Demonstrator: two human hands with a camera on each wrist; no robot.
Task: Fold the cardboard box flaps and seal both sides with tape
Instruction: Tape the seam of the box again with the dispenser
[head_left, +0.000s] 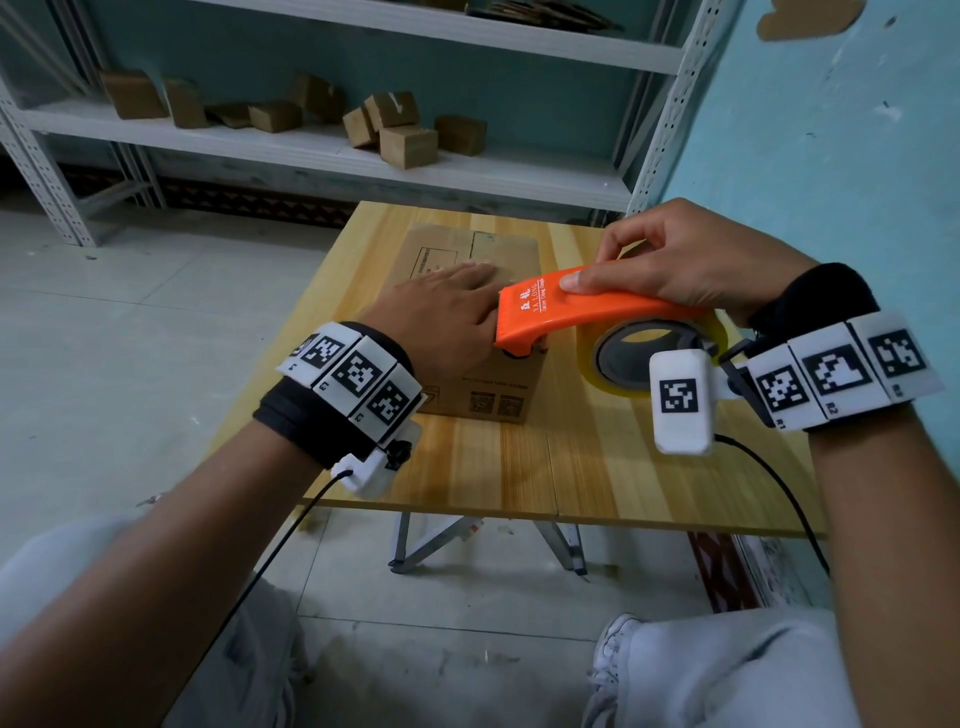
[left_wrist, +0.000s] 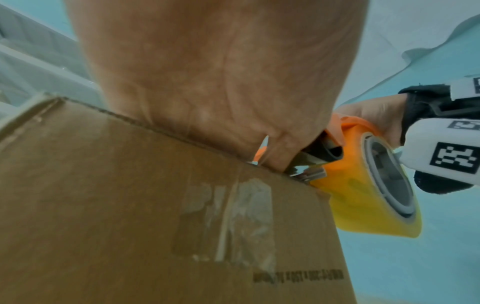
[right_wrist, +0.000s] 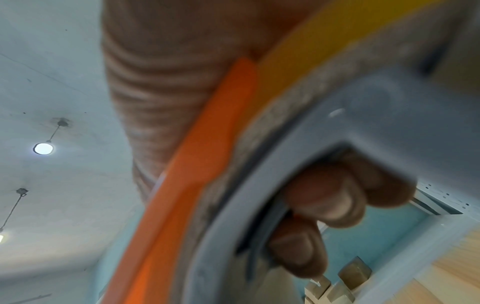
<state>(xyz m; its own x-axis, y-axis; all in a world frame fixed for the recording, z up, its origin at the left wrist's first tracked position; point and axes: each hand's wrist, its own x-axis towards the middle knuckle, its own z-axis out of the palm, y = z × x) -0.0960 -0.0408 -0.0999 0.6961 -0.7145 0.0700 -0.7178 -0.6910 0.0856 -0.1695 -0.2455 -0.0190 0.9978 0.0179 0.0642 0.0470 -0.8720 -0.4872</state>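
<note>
Box: a brown cardboard box (head_left: 470, 332) with its top flaps folded flat, black print on its top and near side, in the centre of the head view; the left wrist view shows a patch of clear tape (left_wrist: 228, 222) stuck down its side.
Box place: it stands on the pale wooden surface (head_left: 519, 462), in the middle of it.
Left hand: the left hand (head_left: 441, 312) lies flat on the box top, fingers (head_left: 467, 273) straight and together, pressing the flaps down.
Tape dispenser: an orange tape dispenser (head_left: 582, 304) carrying a yellowish tape roll (head_left: 618, 358); its toothed front end sits at the box's near right top edge, touching the left hand's side.
Right hand: the right hand (head_left: 691, 265) grips the dispenser from above, thumb on the orange top, fingers (right_wrist: 327, 201) curled inside the roll's core.
Background: metal shelves (head_left: 332, 150) in the upper left of the frame hold several small cardboard boxes (head_left: 395, 130).
</note>
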